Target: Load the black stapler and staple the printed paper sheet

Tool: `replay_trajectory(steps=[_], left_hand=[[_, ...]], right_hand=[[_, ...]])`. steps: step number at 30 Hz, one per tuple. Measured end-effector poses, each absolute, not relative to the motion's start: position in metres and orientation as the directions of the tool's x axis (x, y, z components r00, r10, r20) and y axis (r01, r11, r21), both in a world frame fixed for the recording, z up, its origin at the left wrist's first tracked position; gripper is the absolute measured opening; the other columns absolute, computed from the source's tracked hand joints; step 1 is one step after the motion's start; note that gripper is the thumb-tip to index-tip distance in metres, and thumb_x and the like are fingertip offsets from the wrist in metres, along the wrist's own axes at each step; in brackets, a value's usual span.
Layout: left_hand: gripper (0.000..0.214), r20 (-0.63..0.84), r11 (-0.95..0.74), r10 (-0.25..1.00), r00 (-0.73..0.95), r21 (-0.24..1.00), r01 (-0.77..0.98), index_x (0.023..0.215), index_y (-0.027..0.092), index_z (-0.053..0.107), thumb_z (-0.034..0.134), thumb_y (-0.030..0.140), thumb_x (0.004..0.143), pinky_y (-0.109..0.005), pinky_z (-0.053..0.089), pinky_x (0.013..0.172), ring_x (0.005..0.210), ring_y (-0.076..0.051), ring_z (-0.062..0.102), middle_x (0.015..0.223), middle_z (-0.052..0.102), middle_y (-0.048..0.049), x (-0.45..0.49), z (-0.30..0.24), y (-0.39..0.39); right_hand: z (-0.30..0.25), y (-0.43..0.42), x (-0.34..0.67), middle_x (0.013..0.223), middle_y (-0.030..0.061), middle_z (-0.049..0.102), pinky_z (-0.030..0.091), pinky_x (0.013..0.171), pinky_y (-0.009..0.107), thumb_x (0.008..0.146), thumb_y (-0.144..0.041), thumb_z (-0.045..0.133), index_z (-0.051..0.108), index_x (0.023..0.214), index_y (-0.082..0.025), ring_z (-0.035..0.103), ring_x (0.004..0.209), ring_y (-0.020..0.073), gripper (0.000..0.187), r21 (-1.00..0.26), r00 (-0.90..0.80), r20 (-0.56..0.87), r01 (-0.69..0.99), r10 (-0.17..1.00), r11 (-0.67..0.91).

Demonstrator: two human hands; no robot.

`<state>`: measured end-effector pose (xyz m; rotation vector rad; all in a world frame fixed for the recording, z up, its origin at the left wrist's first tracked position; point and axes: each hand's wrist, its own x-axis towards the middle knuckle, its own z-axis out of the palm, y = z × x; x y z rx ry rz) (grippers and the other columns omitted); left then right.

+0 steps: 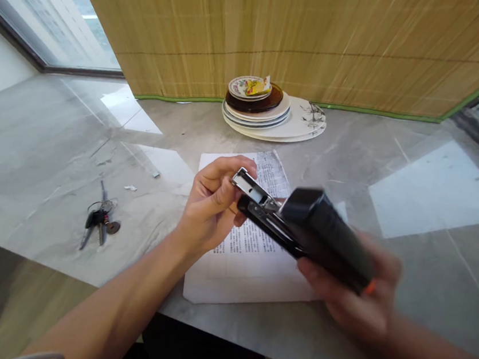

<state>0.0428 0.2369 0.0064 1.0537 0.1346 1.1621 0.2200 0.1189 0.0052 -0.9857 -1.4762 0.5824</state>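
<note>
A black stapler [315,234] hangs above the grey counter, its top swung open so the metal staple channel [249,186] sticks out to the left. My right hand [355,302], blurred by motion, grips the stapler's body from below. My left hand [213,205] is closed in a pinch at the channel's front end, thumb and fingers pressed on the metal. Under both hands lies a stack of printed white paper [251,261].
A bunch of keys [100,221] lies on the grey marble counter [43,151] to the left. Stacked plates [268,113] with a yellow wrapper on top stand at the back by a bamboo screen [282,34]. The counter's front edge runs just below the paper.
</note>
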Motion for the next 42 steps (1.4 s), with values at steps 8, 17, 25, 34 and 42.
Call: replay_trajectory(steps=[8,17,25,34,42], left_hand=[[0.021,0.416,0.016,0.788,0.455,0.724,-0.690,0.104,0.025,0.082,0.077,0.042,0.093,-0.012,0.050,0.041,0.055,-0.005,0.058,0.094,0.074,-0.0015,0.044,0.009,0.235],[0.017,0.461,-0.046,0.788,0.409,0.706,-0.707,0.099,0.029,0.083,0.081,0.043,0.090,-0.011,0.044,0.037,0.052,-0.005,0.054,0.082,0.071,0.0007,0.045,0.006,0.237],[0.015,0.436,-0.028,0.805,0.403,0.706,-0.708,0.095,0.029,0.082,0.083,0.042,0.088,-0.012,0.038,0.035,0.050,-0.006,0.046,0.072,0.064,0.0024,0.045,0.009,0.236],[0.011,0.455,0.029,0.770,0.448,0.676,-0.736,0.097,0.028,0.082,0.082,0.035,0.089,-0.013,0.038,0.041,0.053,-0.005,0.042,0.080,0.067,0.0011,0.043,0.011,0.237],[0.009,0.486,0.061,0.718,0.497,0.668,-0.741,0.095,0.032,0.081,0.081,0.026,0.088,-0.018,0.036,0.046,0.065,-0.011,0.048,0.077,0.066,0.0002,0.041,0.008,0.238]], right_hand=[[-0.003,0.141,0.220,0.050,-0.0042,0.045,0.028,0.041,0.025,0.096,-0.051,0.054,0.071,0.086,-0.020,0.026,0.041,0.0089,0.037,-0.719,-0.257,-0.080,-0.655,0.963,-0.234],[-0.008,0.138,0.223,0.050,-0.0052,0.042,0.032,0.044,0.025,0.098,-0.053,0.051,0.074,0.094,-0.018,0.025,0.042,0.0092,0.042,-0.656,-0.308,-0.095,-0.696,0.947,-0.292],[-0.005,0.138,0.221,0.050,-0.0047,0.046,0.031,0.044,0.025,0.097,-0.052,0.053,0.073,0.094,-0.019,0.026,0.041,0.0090,0.039,-0.664,-0.290,-0.112,-0.689,0.950,-0.289],[0.001,0.137,0.216,0.062,-0.0017,0.057,0.029,0.045,0.026,0.091,-0.049,0.062,0.074,0.095,-0.019,0.030,0.044,0.0082,0.033,-0.692,-0.247,-0.050,-0.690,0.968,-0.212],[0.000,0.132,0.215,0.074,0.0034,0.066,0.033,0.047,0.027,0.081,-0.050,0.074,0.076,0.103,-0.019,0.046,0.051,0.0118,0.037,-0.741,-0.125,-0.062,-0.659,0.990,-0.130]])
